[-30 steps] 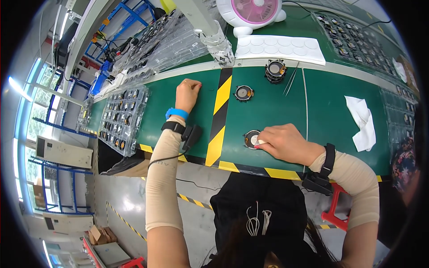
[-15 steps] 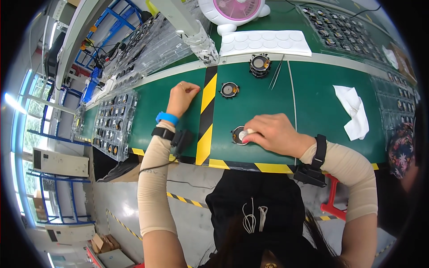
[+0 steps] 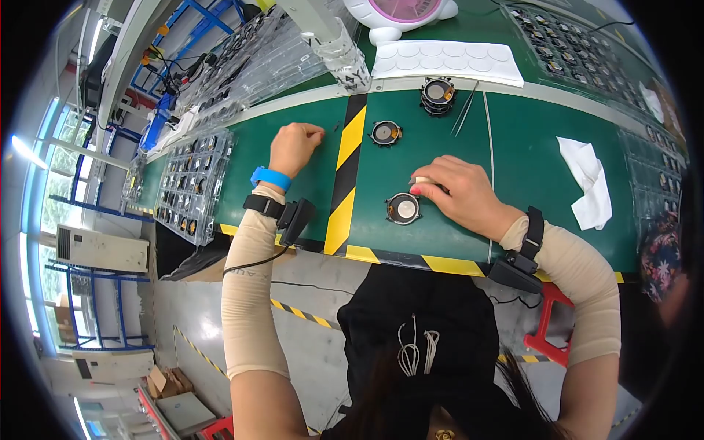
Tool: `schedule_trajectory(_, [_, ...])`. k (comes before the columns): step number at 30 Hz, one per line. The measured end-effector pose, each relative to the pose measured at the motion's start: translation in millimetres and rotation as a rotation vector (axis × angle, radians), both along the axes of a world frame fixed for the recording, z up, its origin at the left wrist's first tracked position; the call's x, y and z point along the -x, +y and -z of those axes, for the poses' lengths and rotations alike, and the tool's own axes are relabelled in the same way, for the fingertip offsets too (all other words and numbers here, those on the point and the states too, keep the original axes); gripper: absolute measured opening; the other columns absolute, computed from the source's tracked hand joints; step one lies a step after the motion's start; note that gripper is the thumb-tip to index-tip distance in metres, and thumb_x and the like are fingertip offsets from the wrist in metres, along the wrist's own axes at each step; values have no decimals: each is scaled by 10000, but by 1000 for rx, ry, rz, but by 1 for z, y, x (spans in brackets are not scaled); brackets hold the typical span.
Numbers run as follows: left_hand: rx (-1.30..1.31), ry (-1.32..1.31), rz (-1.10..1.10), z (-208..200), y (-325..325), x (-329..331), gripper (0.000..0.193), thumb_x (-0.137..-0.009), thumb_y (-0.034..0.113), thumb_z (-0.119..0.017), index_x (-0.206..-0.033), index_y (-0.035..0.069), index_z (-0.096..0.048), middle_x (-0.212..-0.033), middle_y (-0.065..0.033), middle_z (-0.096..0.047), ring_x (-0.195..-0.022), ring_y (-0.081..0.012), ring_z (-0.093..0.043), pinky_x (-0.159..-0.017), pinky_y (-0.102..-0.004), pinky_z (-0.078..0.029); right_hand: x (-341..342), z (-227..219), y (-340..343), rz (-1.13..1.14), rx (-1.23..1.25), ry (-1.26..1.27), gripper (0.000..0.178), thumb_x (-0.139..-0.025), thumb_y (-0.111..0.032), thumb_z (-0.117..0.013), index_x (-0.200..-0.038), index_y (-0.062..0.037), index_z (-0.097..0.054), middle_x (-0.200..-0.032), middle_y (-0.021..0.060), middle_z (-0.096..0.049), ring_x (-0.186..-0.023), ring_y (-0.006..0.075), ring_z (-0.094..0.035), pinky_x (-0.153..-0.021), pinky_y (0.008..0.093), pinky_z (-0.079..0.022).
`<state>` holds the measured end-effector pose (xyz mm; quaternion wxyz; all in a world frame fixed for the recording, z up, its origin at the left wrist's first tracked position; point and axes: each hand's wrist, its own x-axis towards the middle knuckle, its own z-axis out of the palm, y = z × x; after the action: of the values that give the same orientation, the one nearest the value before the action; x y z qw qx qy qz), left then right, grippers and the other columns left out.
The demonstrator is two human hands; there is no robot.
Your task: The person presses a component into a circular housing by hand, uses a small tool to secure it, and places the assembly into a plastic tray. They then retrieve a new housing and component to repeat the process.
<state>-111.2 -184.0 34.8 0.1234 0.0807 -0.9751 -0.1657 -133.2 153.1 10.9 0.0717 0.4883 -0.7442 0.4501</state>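
Note:
Near me on the green bench lies a round watch case (image 3: pixel 403 209) with a dark rim and a pale disc inside. Just above and to the right of it, apart from it, is my right hand (image 3: pixel 462 192), fingers curled, thumb close to the index finger. Something whitish shows at the index fingertip; I cannot tell whether it is a cover or a held piece. My left hand (image 3: pixel 293 150) is closed in a pinch over the bench left of the striped tape; what it holds, if anything, is hidden. A small dark piece (image 3: pixel 336 126) lies beside it.
Farther back sit another watch case (image 3: pixel 385 133), a stack of cases (image 3: pixel 438 96), tweezers (image 3: pixel 465 110) and a white sheet of round stickers (image 3: pixel 447 61). A white cloth (image 3: pixel 584 180) lies right. Parts trays (image 3: pixel 192 183) stand left and far right. A fan (image 3: pixel 402 16) is at the back.
My right hand has lifted off the near watch case and moved up and right, uncovering the disc in it. My left hand stays pinched with little movement. The view has shifted slightly.

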Motion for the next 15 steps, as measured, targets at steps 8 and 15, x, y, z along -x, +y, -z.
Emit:
schedule_trajectory(8, [-394,132,177,-15,79,-61,770,-774,82,-795,-1449,104,-424,-1188,-143,-622,-956,-272,-628,-817,-375,-529,-3,-4,5,-48,36,45,109,-862,-82,-686,-959,-33,-676,-863,88,-635,-807,268,-611,-646,368,-489])
schedule_trajectory(15, [-284,214,226,18,159,-111,992,-675,160,-874,-1511,97,-343,-1260,-157,-593,-1074,-337,-582,-913,-387,-485,-21,-3,-15,-121,-13,66,142,-829,-53,-689,-968,-39,-665,-923,69,-616,-839,265,-612,-663,370,-495])
